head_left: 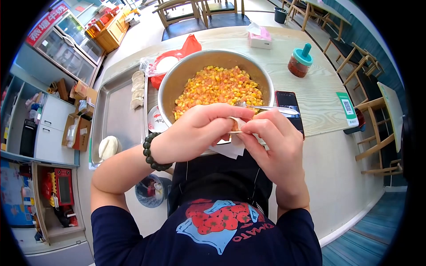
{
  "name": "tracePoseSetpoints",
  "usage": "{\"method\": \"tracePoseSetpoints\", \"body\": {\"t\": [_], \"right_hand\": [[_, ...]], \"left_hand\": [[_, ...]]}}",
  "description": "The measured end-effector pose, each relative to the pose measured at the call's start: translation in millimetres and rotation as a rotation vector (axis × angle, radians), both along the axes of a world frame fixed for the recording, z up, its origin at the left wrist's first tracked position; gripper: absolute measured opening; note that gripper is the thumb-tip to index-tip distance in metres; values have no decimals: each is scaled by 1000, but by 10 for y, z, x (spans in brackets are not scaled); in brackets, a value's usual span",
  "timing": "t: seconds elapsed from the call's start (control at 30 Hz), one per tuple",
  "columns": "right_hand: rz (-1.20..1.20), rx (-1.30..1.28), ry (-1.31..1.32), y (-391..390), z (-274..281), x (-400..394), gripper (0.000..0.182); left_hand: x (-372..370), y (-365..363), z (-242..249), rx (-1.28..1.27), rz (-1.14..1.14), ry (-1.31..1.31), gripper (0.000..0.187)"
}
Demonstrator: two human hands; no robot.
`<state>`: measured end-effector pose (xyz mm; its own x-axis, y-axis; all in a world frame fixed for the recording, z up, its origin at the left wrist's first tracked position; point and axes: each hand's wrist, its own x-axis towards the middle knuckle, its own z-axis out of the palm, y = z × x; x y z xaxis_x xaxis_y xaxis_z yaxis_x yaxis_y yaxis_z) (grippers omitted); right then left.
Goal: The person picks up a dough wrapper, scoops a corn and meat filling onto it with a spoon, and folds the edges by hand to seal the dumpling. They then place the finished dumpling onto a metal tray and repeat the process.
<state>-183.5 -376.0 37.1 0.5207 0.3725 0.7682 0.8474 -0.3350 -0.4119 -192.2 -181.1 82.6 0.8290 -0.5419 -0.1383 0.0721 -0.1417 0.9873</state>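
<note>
Close to the near rim of a large metal bowl (162,95), both my hands meet around a dumpling (239,123). Its pale wrapper edge and a little filling show between my fingers. My left hand (206,128), with a dark bead bracelet (153,153) at the wrist, is closed around it from the left. With thumb and fingers, my right hand (275,144) pinches the wrapper edge. A white flap (230,150) hangs below my fingers. Corn and pinkish minced filling (222,86) fills the bowl. A metal spoon (270,108) lies across the bowl's right rim, just above my right hand.
Several finished dumplings (138,90) line the metal tray (117,108) on the left, with a stack of wrappers (109,147) at its near end. A phone (289,111), chili jar (300,62) and tissue box (259,39) are on the right. A bin (151,190) stands below.
</note>
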Motion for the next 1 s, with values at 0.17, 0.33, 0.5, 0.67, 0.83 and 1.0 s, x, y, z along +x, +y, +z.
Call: {"method": "tracePoseSetpoints", "body": {"t": [0.17,0.33,0.5,0.67,0.83,1.0], "right_hand": [[-25,77,132,48,18,-40,22],[-21,130,120,50,139,-125,20],[-29,235,119,170,134,-66,18],[0,129,78,121,101,-61,21],[-73,92,116,132,180,-132,23],[-19,35,-72,105,99,-49,25]], "left_hand": [[6,1,-95,173,1,-401,36],[74,65,-16,-231,-2,19,42],[-90,-105,-202,-592,59,430,54],[-120,-40,-258,-518,52,385,54],[-102,-22,-217,-352,25,369,53],[-132,-80,-199,-359,119,381,51]]}}
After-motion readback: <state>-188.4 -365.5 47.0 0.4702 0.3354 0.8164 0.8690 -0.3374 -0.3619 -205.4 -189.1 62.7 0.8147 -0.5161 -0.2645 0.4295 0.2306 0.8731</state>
